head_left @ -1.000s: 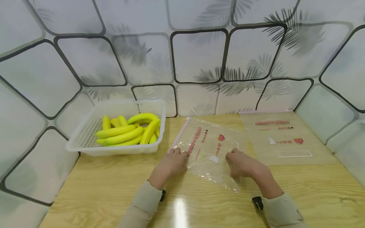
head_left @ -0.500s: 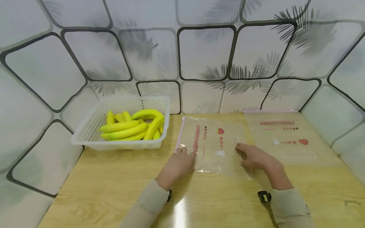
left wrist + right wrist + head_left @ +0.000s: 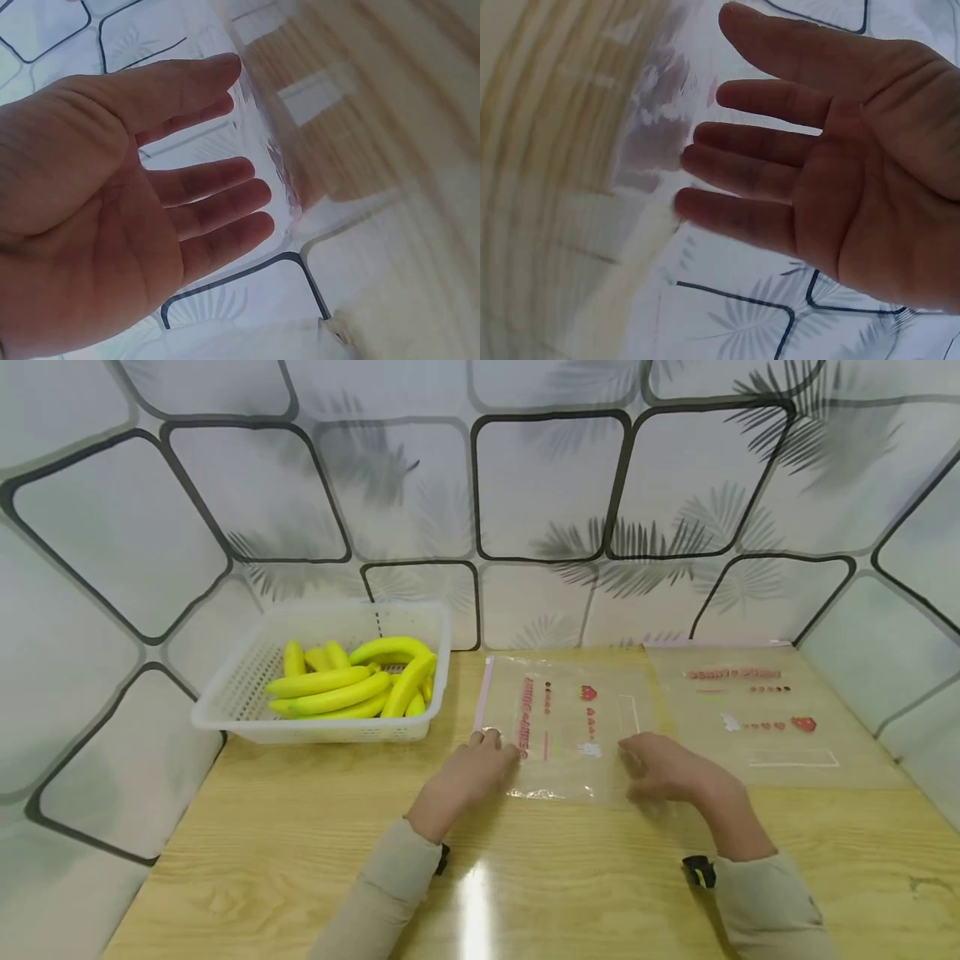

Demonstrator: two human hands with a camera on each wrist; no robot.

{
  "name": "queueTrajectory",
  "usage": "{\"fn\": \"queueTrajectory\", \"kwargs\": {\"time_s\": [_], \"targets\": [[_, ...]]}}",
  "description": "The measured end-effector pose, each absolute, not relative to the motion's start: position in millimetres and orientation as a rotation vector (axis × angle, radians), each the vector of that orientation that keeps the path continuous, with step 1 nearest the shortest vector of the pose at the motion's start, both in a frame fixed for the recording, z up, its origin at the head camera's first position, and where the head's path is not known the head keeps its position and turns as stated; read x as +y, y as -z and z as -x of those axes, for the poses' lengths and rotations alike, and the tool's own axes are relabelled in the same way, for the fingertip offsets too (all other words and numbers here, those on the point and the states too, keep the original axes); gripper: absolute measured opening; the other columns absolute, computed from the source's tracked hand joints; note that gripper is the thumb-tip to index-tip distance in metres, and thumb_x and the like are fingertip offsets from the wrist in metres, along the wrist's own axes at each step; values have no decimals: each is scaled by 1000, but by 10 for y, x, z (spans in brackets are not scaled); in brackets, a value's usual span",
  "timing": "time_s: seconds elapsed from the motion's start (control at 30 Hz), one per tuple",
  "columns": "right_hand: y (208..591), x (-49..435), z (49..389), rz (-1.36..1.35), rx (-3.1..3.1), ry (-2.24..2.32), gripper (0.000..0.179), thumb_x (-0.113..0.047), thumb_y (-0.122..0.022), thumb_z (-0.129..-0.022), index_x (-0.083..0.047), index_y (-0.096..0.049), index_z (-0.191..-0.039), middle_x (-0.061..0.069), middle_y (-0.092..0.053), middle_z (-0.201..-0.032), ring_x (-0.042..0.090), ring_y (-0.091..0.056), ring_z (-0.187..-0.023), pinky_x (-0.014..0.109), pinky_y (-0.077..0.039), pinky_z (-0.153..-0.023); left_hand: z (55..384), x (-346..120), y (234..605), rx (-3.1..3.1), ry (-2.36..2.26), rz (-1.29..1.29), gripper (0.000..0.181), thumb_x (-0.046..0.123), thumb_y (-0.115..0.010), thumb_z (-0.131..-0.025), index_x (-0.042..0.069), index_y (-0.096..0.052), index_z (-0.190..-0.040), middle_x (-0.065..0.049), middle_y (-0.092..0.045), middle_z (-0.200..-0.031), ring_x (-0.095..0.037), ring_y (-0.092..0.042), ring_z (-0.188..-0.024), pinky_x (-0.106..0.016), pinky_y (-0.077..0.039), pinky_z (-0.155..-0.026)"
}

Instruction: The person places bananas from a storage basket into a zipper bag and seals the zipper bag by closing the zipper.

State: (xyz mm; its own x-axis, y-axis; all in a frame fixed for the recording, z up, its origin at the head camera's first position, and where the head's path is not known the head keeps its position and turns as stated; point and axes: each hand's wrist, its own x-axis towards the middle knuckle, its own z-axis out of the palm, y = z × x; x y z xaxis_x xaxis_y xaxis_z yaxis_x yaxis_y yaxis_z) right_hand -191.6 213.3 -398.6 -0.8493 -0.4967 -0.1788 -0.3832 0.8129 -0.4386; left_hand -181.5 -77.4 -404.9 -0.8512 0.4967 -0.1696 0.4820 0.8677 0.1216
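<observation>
Clear bag [image 3: 566, 735] just squared & flattened on surface [image 3: 285, 827], btwn basket [image 3: 262, 727] & 2nd bag [image 3: 780, 702]; tilt gone, layout judged nearly done. L hand [image 3: 468, 772] & R hand [image 3: 671, 768] kept at edges, fingers extended, nothing gripped.

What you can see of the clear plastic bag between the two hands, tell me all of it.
The clear, roughly rectangular plastic bag lies flat on the pale wood-grain table, with nothing visible inside. A pale lilac strip edges its left side; whether that is sealed cannot be told. Its print runs sideways: red lettering, a red strawberry, a small white figure and a white outlined rectangle. The bare left hand touches its near left corner; the bare right hand is at its right side.
</observation>
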Motion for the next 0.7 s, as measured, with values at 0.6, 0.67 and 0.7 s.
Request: {"fn": "queueTrajectory", "kwargs": {"time_s": [0.6,0.67,0.7], "targets": [[3978,2216,1991,645,2729,438,61,0,-66,-73,15,-53,-131,39,-44,-139,54,-42,-130,60,-37,-105,1833,-707,4049,2758,-170,-861,29,12,-49,-105,13,-60,-132,-14,-54,-138,-32,-52,-127,-45,-49,-101],[3978,2262,1993,647,2728,457,62,-1,-67,-72,15,-53,-131,39,-44,-139,54,-42,-129,60,-38,-105,1847,-721,4054,2738,-183,-873,31,8,-49,-104,13,-59,-133,-14,-50,-144,-32,-48,-133,-44,-45,-106],[3982,2279,1991,649,2728,463,62,-2,-67,-73,15,-53,-131,39,-45,-139,54,-42,-129,60,-38,-105,1852,-726,4054,2728,-189,-876,33,6,-49,-103,13,-59,-133,-14,-49,-145,-32,-47,-135,-44,-44,-107]]}}
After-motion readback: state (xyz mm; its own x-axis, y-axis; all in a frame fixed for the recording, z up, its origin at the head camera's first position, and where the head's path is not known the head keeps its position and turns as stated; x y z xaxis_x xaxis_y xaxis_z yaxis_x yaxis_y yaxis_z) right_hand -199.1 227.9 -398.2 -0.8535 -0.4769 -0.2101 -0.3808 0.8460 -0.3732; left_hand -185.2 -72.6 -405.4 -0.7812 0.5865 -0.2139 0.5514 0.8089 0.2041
